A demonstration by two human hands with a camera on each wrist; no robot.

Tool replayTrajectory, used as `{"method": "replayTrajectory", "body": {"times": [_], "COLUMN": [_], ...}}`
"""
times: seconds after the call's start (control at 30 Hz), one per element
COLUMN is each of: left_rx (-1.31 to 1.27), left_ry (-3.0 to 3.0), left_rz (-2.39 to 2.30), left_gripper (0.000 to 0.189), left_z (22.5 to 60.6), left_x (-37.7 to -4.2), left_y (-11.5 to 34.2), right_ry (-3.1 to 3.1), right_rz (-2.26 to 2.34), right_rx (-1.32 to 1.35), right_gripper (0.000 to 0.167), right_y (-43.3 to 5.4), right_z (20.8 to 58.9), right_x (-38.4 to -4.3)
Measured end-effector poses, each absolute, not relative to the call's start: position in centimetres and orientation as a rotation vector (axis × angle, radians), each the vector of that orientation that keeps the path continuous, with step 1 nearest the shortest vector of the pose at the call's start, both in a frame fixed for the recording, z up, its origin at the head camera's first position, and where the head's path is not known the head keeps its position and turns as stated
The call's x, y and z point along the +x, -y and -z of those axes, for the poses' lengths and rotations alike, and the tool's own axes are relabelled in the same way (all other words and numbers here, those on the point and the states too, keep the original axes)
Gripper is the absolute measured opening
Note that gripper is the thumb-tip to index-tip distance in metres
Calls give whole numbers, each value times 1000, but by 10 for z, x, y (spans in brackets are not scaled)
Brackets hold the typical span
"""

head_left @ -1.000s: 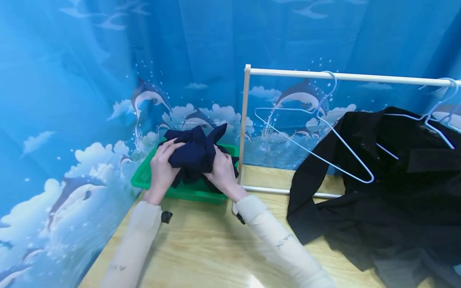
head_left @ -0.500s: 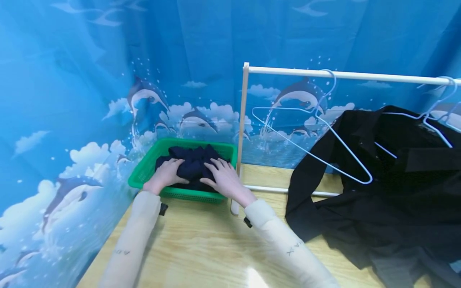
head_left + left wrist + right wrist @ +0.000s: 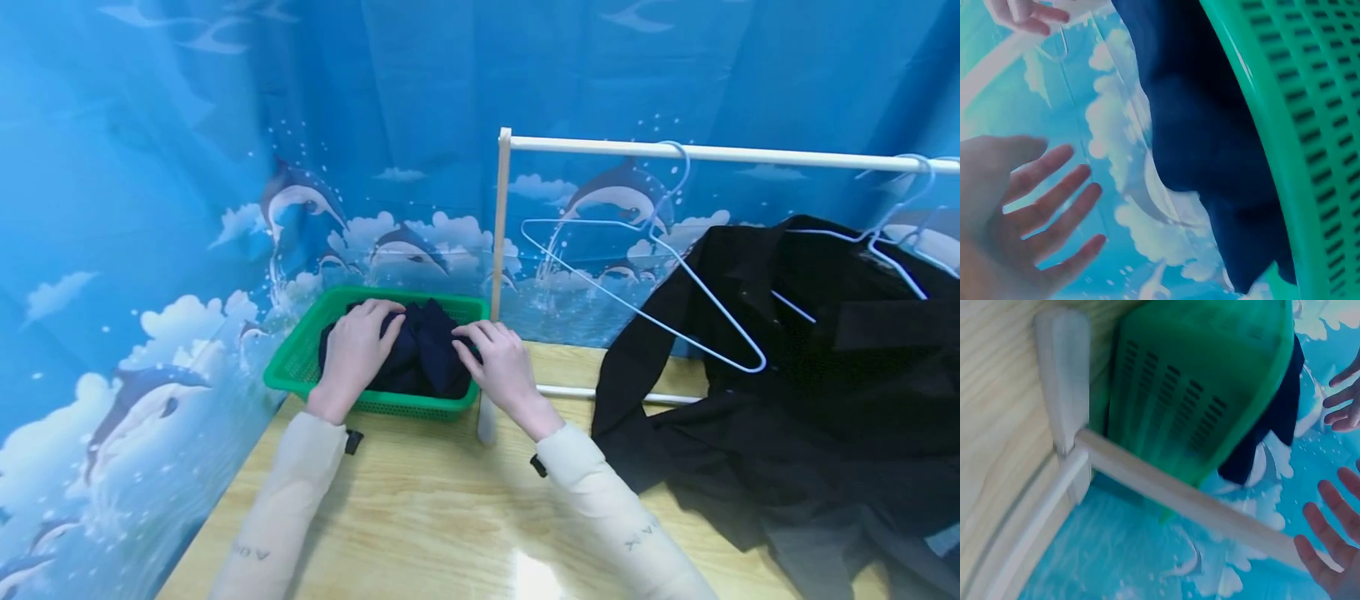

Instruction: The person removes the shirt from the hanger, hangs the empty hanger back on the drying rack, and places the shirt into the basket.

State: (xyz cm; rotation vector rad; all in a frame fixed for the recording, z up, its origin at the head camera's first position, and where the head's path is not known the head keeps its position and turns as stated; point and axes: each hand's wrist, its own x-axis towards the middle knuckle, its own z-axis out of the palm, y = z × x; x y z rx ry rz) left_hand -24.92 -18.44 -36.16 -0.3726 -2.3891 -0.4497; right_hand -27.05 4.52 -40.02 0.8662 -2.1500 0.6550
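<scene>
Dark navy cloth (image 3: 420, 350) lies crumpled in a green plastic basket (image 3: 420, 408) at the table's far left. Over the cloth's left side hovers my left hand (image 3: 358, 346); in the left wrist view its fingers are spread and extended, apart from the navy cloth (image 3: 1191, 112). My right hand (image 3: 498, 362) is raised beside the basket's right end, in front of the rack's left post. Its fingers look lightly bent and hold nothing in the right wrist view, clear of the basket (image 3: 1210, 381). The cloth's underside is hidden in the basket.
A wooden rack (image 3: 498, 233) stands right of the basket, its foot (image 3: 486, 421) close by. From its rail hang a bare light-blue hanger (image 3: 705, 283) and a black garment (image 3: 795, 400) on another hanger, spilling over the table (image 3: 420, 500). A dolphin-print curtain (image 3: 187, 208) stands behind.
Both hands held the navy cloth above the basket, then pressed it down inside. Now they have let go and lifted off, the right hand drawing away to the right.
</scene>
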Motion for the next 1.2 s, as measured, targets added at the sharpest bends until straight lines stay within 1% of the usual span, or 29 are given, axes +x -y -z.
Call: {"method": "replayTrajectory", "body": {"times": [0.13,0.37,0.57,0.83,1.03,1.2], "left_rx": [-454,-550,-589,-590,-561,-530], "left_ry": [2303,2268,2272,2304,2349,2428], "left_rz": [356,294,332,320,284,280], "left_gripper": [21,17,17,19,21,27], "left_z": [362,367,369,368,362,357], "left_x": [-246,-240,-240,-246,-256,-265], "left_y": [166,139,124,110,98,91], "right_ry": [2098,2096,2105,2119,2062,1987], "right_rz": [-613,-538,-552,-503,-507,-505], "right_rx": [826,795,768,667,612,590], "right_gripper": [12,12,15,20,21,21], "right_y": [-60,-85,-112,-157,-192,-221], "right_z": [395,392,394,393,379,355], "right_x": [-262,-246,-235,-221,-207,-193]}}
